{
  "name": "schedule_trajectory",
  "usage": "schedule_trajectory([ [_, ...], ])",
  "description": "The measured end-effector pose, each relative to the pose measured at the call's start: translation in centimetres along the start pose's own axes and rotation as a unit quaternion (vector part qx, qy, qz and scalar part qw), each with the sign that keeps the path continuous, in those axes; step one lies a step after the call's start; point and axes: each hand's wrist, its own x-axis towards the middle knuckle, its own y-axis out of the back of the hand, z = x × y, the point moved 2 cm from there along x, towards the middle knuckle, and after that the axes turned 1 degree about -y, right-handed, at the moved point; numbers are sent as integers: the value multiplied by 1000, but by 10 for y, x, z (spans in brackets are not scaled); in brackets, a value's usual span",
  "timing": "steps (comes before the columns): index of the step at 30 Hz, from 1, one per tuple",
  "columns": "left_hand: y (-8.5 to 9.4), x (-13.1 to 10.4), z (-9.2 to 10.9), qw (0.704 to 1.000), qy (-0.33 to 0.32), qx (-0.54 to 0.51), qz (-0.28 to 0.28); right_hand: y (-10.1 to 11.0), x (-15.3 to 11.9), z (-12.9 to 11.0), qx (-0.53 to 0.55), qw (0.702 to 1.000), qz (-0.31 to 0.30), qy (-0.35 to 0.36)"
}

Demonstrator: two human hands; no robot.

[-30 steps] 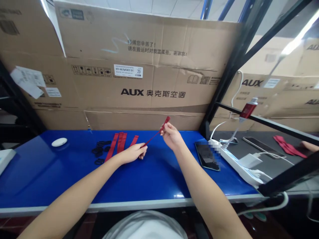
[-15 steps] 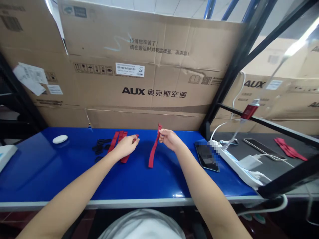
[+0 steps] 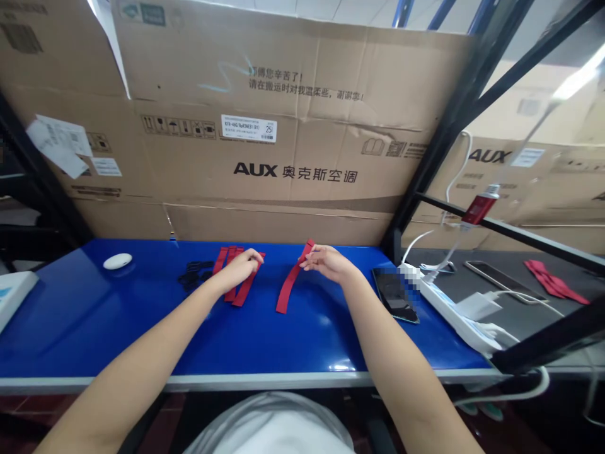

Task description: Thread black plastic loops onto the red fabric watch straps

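Observation:
Several red strips (image 3: 246,291) lie side by side left of the middle of the blue table (image 3: 255,347). My left hand (image 3: 244,266) rests over their upper part, its fingers bent down at the rightmost strip; whether they pinch it is hard to tell. A separate red strip (image 3: 287,290) slants to the right of them. Beside its upper end is my right hand (image 3: 326,261), fingers loosely spread and touching the strip's edge. Small black pieces (image 3: 191,275) lie left of the red strips.
A white oval object (image 3: 118,261) is at the back left. On the right are a dark phone (image 3: 395,295) and a white power strip (image 3: 454,318) with cables. A large cardboard sheet (image 3: 283,221) stands behind the table, between dark metal posts.
My right hand's fingers have opened from their pinch, and the single strip now slants more, lying lower on the table. My left hand has shifted slightly at the group of strips.

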Motion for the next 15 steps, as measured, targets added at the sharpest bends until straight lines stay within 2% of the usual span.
schedule_trajectory([
  [3,-33,-2,10,995,-62,-31,-72,6,-10,-9,10,995,-94,38],
  [5,-46,-2,10,991,-113,-1,-73,15,-13,-12,-2,995,-91,46],
  [7,-52,-2,6,987,-144,36,-66,28,-13,-11,-13,997,-54,44],
  [10,-50,-1,-2,980,-165,93,-63,48,-10,-5,-28,999,35,15],
  [15,-40,3,-12,977,-154,142,-28,76,-7,2,-94,982,161,-20],
])
